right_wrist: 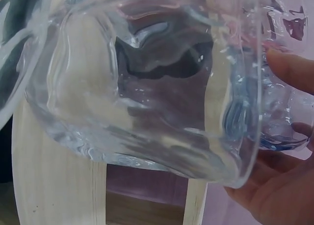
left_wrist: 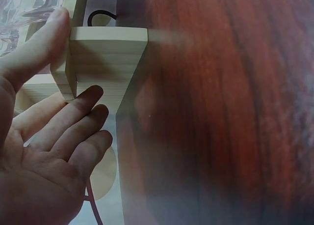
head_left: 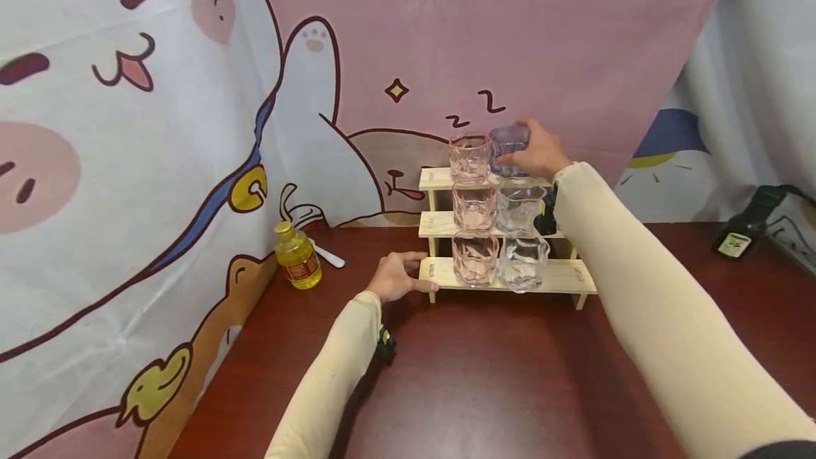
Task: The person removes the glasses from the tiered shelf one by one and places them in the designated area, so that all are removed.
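Observation:
A three-tier wooden rack (head_left: 567, 275) stands on the table, bearing pink and clear glasses. At its lowest board's left end is my left hand (head_left: 394, 277), with the thumb (left_wrist: 46, 41) at one side of the board's end and the index finger on the other; the other fingers extend past it. My right hand (head_left: 537, 151) grips a blue-tinted glass (head_left: 507, 140) at the top tier, beside a pink glass (head_left: 470, 158). In the right wrist view, a clear glass (right_wrist: 162, 102) partly hides the blue glass (right_wrist: 279, 112) and the fingers holding it.
Below the top tier are another pink glass (head_left: 474, 205), a clear glass (head_left: 519, 205), and a lower pair. A bottle of yellow liquid (head_left: 298, 257) and a white-handled utensil (head_left: 328, 253) lie at the left. A dark bottle (head_left: 746, 229) stands at the right. A printed cloth (head_left: 561, 41) hangs behind.

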Available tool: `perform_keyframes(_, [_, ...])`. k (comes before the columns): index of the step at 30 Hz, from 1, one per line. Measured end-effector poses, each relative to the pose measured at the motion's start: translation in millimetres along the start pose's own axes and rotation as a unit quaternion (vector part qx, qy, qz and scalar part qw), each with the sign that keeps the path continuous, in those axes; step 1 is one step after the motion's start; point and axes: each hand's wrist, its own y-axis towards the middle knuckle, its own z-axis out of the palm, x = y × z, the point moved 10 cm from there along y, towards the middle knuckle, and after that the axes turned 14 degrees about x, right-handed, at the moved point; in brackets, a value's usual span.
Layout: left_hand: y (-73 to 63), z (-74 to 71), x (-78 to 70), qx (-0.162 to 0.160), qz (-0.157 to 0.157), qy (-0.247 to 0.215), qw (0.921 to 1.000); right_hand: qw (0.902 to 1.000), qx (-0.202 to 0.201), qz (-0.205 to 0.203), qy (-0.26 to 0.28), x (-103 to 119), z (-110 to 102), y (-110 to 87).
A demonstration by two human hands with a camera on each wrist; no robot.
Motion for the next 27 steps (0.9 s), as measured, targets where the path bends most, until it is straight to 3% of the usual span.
perform_keyframes(18, [-1.9, 8.8, 2.3, -0.006, 0.003, -0.006, 1.0000, 0.9996, -0.025, 0.006, 0.009, -11.7, -11.3, -21.3])
perform_keyframes(27, [-1.9, 0.9, -2.3, -0.012, 0.005, 0.000, 0.9999, 0.9989, -0.046, 0.003, 0.009, -18.3, -32.0, -31.6])
